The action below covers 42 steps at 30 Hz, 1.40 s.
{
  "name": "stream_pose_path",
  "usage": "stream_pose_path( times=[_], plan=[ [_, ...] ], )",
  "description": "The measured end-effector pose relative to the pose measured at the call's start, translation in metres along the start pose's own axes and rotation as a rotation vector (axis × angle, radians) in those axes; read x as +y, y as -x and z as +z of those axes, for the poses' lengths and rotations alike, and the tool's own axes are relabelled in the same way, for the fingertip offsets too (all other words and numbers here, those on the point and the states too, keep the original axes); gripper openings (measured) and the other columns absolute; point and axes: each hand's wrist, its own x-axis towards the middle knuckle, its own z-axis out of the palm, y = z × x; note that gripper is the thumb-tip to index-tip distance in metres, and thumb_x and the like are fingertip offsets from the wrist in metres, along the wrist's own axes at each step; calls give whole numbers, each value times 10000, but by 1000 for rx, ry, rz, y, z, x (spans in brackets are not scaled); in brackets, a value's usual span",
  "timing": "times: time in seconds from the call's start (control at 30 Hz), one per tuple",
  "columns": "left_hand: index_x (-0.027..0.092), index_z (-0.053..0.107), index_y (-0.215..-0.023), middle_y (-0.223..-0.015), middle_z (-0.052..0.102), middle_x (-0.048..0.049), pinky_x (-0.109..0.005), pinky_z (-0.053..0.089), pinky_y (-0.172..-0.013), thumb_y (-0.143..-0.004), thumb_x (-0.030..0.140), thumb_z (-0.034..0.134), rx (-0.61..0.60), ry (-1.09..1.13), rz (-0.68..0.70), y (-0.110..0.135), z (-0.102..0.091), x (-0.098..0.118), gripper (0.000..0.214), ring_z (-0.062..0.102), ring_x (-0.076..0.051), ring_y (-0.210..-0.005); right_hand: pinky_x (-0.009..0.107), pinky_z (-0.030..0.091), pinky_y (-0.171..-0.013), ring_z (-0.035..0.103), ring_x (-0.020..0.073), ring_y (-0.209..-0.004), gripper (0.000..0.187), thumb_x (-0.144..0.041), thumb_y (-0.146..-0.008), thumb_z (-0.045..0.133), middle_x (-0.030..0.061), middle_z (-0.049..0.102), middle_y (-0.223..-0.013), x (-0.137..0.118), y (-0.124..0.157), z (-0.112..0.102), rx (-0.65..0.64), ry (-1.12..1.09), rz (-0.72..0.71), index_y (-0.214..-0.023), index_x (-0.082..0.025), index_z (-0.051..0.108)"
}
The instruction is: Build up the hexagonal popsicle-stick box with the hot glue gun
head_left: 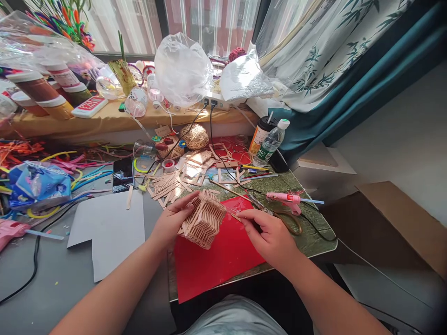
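My left hand (173,217) is wrapped around the side of a small craft-stick box (203,222), built of stacked wooden sticks and tilted in the air. In my right hand (271,235), thumb and forefinger pinch a thin wooden stick (234,215); its far tip reaches the box's upper right edge, though I cannot tell whether it touches. Below both hands lies a red sheet (216,270). Loose craft sticks (171,186) are heaped just beyond the box. To the right are a pink glue gun (284,197) and scissors (295,225), partly behind my right hand.
A white paper sheet (117,237) and a phone (123,174) lie to the left. At the back right stand a water bottle (270,146) and a lidded cup (260,132). Black cords (218,153) run down from a power strip (220,102). A second glue gun (12,232) is far left.
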Motion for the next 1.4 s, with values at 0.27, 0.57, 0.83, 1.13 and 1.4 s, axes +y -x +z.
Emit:
stream_pose_path(
  times=[0.27, 0.57, 0.83, 1.13, 1.4],
  plan=[
    [267, 714, -1422, -1308, 782, -121, -289, 641, -810, -799, 367, 914, 7, 165, -38, 5, 7, 2, 661, 791, -282, -1052, 322, 613, -934, 787, 204, -1025, 256, -163, -1018, 585, 31, 823, -1131, 2, -1, 2, 3, -55, -37, -1183, -270, 749],
    [265, 731, -1398, -1335, 770, -123, -325, 639, -863, -780, 346, 925, 2, 184, -60, 6, 10, 0, 652, 774, -318, -1120, 302, 616, -938, 793, 191, -1037, 320, -106, -1004, 583, 28, 823, -1157, 2, 7, 9, -8, -105, -90, -1219, -278, 747],
    [255, 774, -1333, -1262, 802, -115, -317, 638, -814, -699, 275, 966, -8, 246, -164, 6, 15, 3, 662, 802, -287, -1001, 305, 563, -752, 725, 176, -812, 327, -100, -1018, 551, 38, 770, -952, 12, 7, 12, -17, -47, -268, -1257, -266, 700],
    [235, 804, -1271, -1236, 810, -115, -304, 644, -784, -685, 180, 953, -36, 313, -236, 5, 22, 5, 607, 813, -262, -955, 286, 497, -688, 602, 148, -649, 509, -125, -1022, 519, -7, 709, -840, 5, 12, 19, -45, -20, -194, -1508, -276, 543],
    [228, 772, -1332, -1285, 790, -133, -339, 628, -868, -727, 199, 918, -99, 266, -255, 3, 17, 1, 623, 800, -284, -1028, 260, 486, -665, 556, 133, -675, 438, -292, -1062, 564, -14, 637, -812, 4, 14, 28, -147, -314, 58, -1495, -272, 628]
  ],
)
